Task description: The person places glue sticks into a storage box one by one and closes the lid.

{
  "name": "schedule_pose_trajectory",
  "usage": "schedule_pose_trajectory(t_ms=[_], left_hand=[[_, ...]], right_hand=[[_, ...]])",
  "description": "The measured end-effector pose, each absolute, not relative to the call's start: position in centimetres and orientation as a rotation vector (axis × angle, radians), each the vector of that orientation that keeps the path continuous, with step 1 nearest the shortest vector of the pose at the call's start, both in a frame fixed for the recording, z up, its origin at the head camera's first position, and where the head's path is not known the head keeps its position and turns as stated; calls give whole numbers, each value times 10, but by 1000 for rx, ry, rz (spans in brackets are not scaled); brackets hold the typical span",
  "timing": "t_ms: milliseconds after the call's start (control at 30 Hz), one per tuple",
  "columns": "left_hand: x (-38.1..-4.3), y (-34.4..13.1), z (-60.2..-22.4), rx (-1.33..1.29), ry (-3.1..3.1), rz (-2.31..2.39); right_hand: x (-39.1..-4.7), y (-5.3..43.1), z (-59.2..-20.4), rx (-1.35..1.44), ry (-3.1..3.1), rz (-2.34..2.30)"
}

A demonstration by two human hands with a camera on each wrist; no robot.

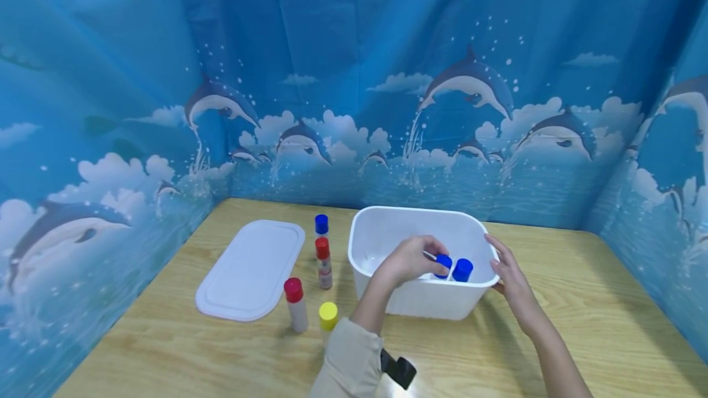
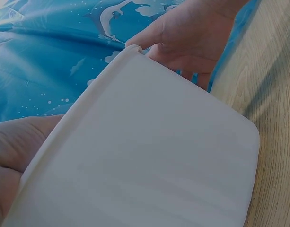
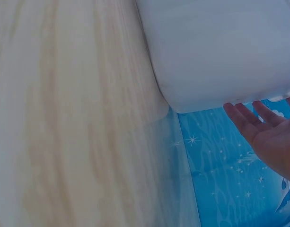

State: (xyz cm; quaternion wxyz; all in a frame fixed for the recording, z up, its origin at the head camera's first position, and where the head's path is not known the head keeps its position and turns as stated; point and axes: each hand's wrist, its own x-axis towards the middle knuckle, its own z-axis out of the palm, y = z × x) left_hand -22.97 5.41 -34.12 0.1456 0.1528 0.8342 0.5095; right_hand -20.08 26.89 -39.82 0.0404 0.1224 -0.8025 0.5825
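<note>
the left arm (image 1: 373,303) wears a beige sleeve (image 1: 348,358) and black strap (image 1: 399,370); the right forearm (image 1: 555,358) is bare.

Lid (image 1: 249,272) along table's (image 1: 597,318) left edge | four bottles (image 1: 324,269) between lid and bin (image 1: 431,303) | bin toward far edge | two bottle tops (image 1: 462,270) inside, toward near right corner

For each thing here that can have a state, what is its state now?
White bin: upright, open.
White lid: off the bin, lying flat.
Nearer red-capped bottle: standing, capped.
Farther red-capped bottle: standing, capped.
Yellow-capped bottle: capped, partly hidden.
Outside blue-capped bottle: capped, partly hidden.
Left blue-capped bottle in the bin: capped, body hidden.
Right blue-capped bottle in the bin: capped.
Left hand: pinching the left blue-capped bottle.
Right hand: holding the bin's right end.
</note>
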Motion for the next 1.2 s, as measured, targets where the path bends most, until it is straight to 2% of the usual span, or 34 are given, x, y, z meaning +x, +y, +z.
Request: schedule_pose_trajectory(t_ms=[1000,1200], left_hand=[[-228,56,-340,548,2506,1559],[-217,53,-328,667,2584,1663]], right_hand=[[-202,270,-398,362,-2471,1788],[-202,270,-399,354,-2471,1775]])
